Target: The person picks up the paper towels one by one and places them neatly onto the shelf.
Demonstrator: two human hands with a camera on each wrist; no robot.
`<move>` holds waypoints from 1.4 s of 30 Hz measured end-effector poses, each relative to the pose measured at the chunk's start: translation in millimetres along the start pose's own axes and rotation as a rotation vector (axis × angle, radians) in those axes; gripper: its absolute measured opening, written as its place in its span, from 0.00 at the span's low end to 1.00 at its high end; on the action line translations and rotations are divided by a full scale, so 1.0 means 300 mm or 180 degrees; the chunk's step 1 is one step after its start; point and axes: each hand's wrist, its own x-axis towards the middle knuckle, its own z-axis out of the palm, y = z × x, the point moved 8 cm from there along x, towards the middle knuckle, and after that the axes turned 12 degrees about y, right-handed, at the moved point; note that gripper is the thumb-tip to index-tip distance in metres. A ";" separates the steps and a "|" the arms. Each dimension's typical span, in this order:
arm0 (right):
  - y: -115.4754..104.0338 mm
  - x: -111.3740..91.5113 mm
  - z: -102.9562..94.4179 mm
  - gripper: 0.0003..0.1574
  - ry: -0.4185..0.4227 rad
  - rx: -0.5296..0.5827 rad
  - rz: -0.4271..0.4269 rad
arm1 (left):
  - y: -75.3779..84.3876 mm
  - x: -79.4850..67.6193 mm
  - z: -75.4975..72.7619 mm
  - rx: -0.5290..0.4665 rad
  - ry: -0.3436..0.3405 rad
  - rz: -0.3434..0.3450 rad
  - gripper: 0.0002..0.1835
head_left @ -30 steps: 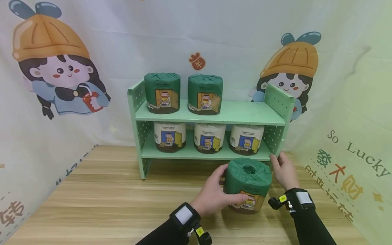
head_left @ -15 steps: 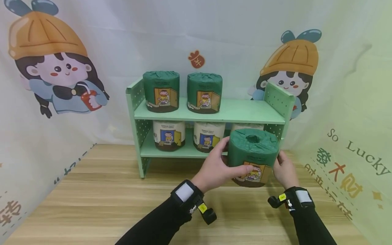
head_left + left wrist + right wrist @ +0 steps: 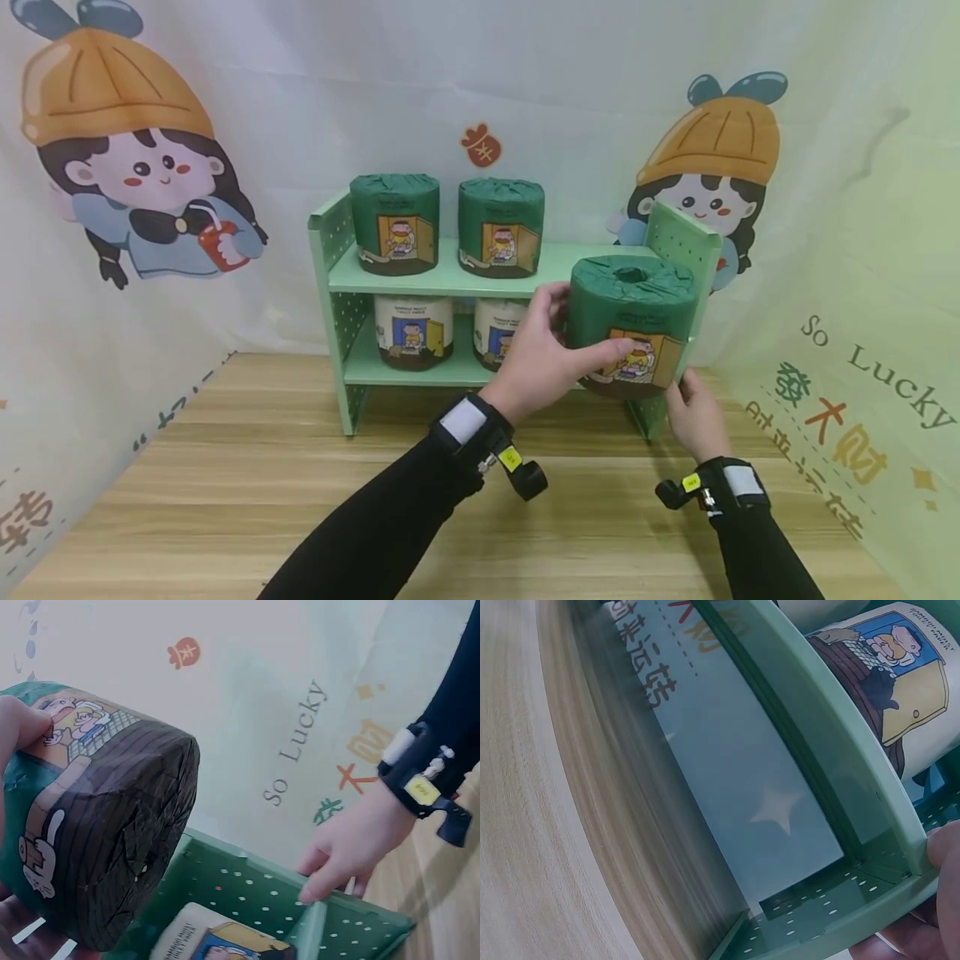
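My left hand (image 3: 543,358) grips a green-wrapped toilet paper roll (image 3: 630,321), thumb across its front label and fingers round its far side. The roll is upright in the air before the right end of a green two-tier shelf (image 3: 566,260); its dark base (image 3: 142,847) shows in the left wrist view. My right hand (image 3: 699,421) holds the shelf's right side panel low down, thumb and fingers on either side of its edge (image 3: 877,772). Two green rolls (image 3: 396,225) (image 3: 501,229) stand on the upper tier, left and middle.
White toilet paper rolls (image 3: 414,333) (image 3: 498,329) stand on the lower tier. A third white roll (image 3: 907,667), hidden in the head view, shows in the right wrist view. The shelf stands on a wooden table (image 3: 225,483) before a printed cloth backdrop (image 3: 315,108).
My left hand has raised the green roll from low in front of the shelf to about upper-tier height, slightly rightward. The right hand has stayed on the side panel.
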 end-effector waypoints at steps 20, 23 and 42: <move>-0.021 -0.013 -0.008 0.27 0.0016 0.0026 -0.0138 | 0.056 0.147 -0.018 0.0382 0.0300 0.0044 0.48; -0.022 -0.013 -0.007 0.27 0.0001 0.0025 -0.0147 | 0.046 0.160 -0.023 0.0443 0.0327 0.0007 0.49; -0.018 -0.006 0.001 0.28 -0.0030 0.0023 -0.0131 | 0.011 0.214 -0.051 0.1101 0.0862 -0.0332 0.55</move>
